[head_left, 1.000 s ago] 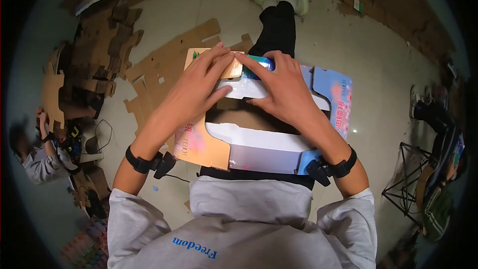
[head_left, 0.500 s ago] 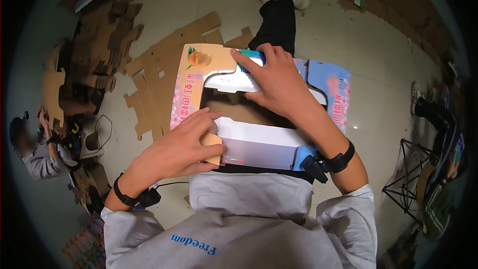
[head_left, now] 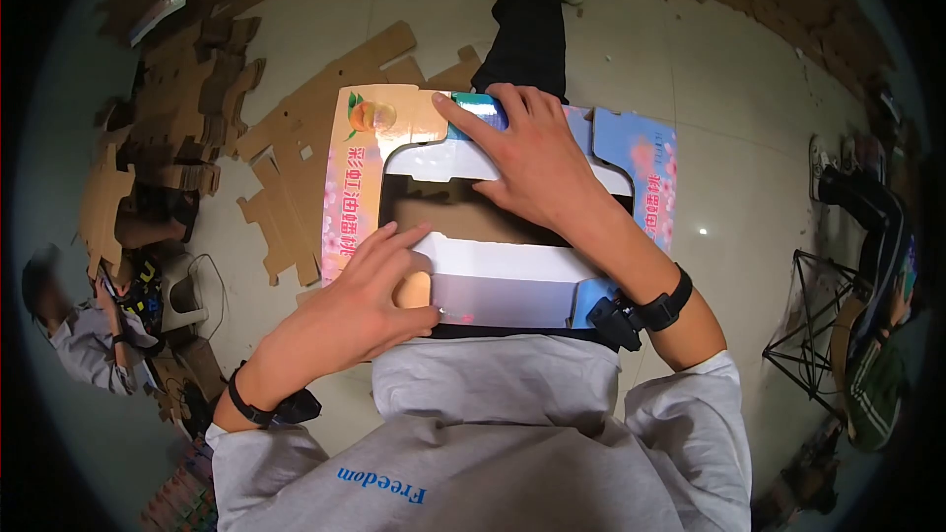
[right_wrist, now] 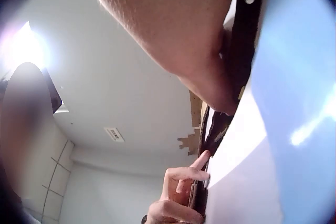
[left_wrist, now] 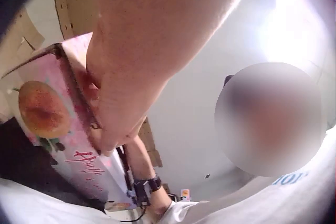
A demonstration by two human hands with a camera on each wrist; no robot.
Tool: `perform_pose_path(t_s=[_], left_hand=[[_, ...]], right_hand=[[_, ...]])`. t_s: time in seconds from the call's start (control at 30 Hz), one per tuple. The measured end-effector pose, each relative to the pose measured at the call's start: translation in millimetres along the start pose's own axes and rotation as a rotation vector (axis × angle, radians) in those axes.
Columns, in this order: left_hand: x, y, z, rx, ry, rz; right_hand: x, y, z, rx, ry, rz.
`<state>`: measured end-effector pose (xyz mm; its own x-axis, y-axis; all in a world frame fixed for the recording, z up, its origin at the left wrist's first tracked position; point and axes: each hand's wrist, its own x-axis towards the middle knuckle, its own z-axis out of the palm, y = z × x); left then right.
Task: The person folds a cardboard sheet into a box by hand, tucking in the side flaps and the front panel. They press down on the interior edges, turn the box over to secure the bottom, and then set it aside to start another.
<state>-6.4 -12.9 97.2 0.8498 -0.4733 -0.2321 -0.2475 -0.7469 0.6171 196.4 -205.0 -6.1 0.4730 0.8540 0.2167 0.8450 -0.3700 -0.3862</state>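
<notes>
A printed cardboard box (head_left: 357, 172), peach-coloured on the left and blue on the right, lies across the person's lap with a wide cut-out in its top. My left hand (head_left: 357, 303) grips its near left corner, thumb at the near side and fingers over the edge of the opening. At the far edge my right hand (head_left: 540, 160) holds the rim, its thumb inside the opening and its index finger along the peach-coloured flap (head_left: 419, 118). A peach picture (left_wrist: 44, 109) shows on the box's side in the left wrist view. In the right wrist view, left fingers (right_wrist: 181, 176) bend over the rim.
Flattened brown cardboard (head_left: 296, 128) lies on the floor beyond the box, with stacked pieces (head_left: 182, 108) farther left. Another person (head_left: 84, 335) sits at the left. A black metal frame (head_left: 808, 325) stands at the right near someone's legs. Outstretched legs (head_left: 527, 34) lie ahead.
My left hand has moved from the far edge to the near left corner, uncovering the peach picture and lettering. The right hand stays at the far rim. The view has shifted slightly.
</notes>
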Motion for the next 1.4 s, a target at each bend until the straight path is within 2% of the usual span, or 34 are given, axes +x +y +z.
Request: perform_pose_path(t_s=[0.13, 0.23, 0.33, 0.43, 0.53, 0.73, 0.8, 0.83, 0.93, 0.97, 1.07, 1.17, 1.27, 1.4], left_hand=[[2.4, -9.9, 24.8, 0.103, 0.074, -0.017], [18.1, -9.0, 33.7, 0.292, 0.111, -0.079], [37.0, -10.2, 38.8, 0.342, 0.161, -0.032], [48.6, 1.5, 50.7, 0.297, 0.173, -0.109], [54.5, 1.6, 57.2, 0.26, 0.274, -0.129], [49.7, 15.6, 68.1, 0.225, 0.354, -0.175], [49.3, 14.8, 72.7, 0.21, 0.318, -0.207], [47.8, 11.9, 72.6, 0.209, 0.296, -0.218], [46.1, 0.3, 66.0, 0.03, 0.383, -0.281], [47.2, -5.2, 56.7, -0.016, 0.435, -0.226], [65.2, -7.4, 24.2, 0.258, 0.599, -0.221], [68.0, -24.5, 27.9, 0.064, 0.497, -0.242], [66.5, -11.0, 37.0, 0.268, 0.414, -0.268], [64.2, -6.3, 35.7, 0.266, 0.386, -0.254]], right_hand=[[0.4, -1.1, 1.1, -0.027, -0.003, 0.014], [0.9, -4.7, 1.0, -0.02, -0.005, 0.028], [1.6, -3.3, -0.6, 0.012, -0.01, 0.032], [1.1, -4.0, 2.3, 0.04, 0.012, 0.048], [-0.2, -9.0, -1.0, 0.068, -0.009, 0.13], [-6.9, -1.7, -3.7, 0.147, -0.008, 0.086], [-6.9, -2.3, -6.5, 0.151, -0.037, 0.086], [-5.7, -3.7, -7.0, 0.154, -0.043, 0.09], [-2.6, -2.0, -4.3, 0.138, -0.006, 0.071], [-3.9, -0.7, -3.0, 0.136, -0.004, 0.079], [-2.4, 0.4, -3.5, 0.14, -0.052, 0.066], [-2.9, 2.1, -14.6, 0.185, -0.14, 0.053], [-8.9, 8.0, -22.9, 0.189, -0.193, 0.086], [-19.7, -7.1, -51.3, 0.01, -0.198, 0.042]])
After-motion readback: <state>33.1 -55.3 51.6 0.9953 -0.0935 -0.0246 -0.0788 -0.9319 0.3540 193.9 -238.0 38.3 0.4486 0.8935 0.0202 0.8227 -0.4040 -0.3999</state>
